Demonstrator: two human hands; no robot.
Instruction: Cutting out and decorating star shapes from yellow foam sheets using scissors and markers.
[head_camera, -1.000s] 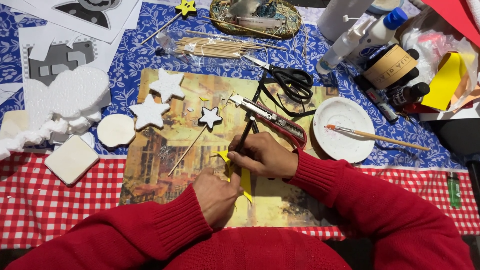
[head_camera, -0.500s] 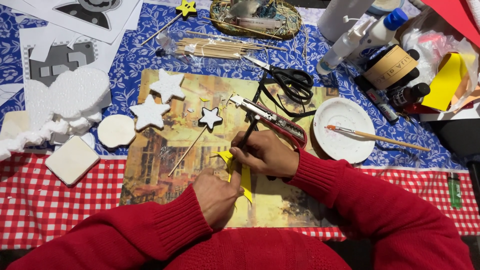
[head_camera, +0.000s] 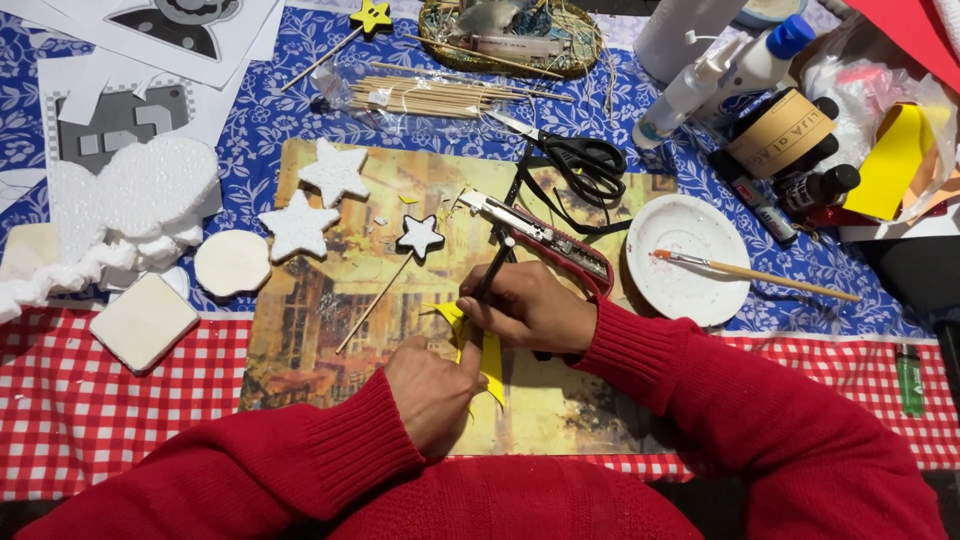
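Head view: both hands meet over a yellow cutout (head_camera: 490, 355) lying on the picture mat (head_camera: 320, 330) at the near middle of the table. Right hand (head_camera: 530, 305) is closed in a writing grip on a black pen (head_camera: 493, 268), whose long axis slants from the fingers up and away toward the far right; its tip is hidden behind the fingers, so contact with the cutout cannot be confirmed. Left hand (head_camera: 430, 390) lies just nearer the body, fingers drawn together, thumb and fingertips pressing the cutout's near left edge flat. Cutout runs as a narrow strip from between the two hands toward the body, directly beneath the right hand and just right of the left; both hands touch or all but touch it, the left holding, the right working. Red utility knife (head_camera: 545, 240) lies just beyond the right hand, scissors (head_camera: 585, 160) farther off, a small white star on a stick (head_camera: 420, 235) to the far left of the pen.
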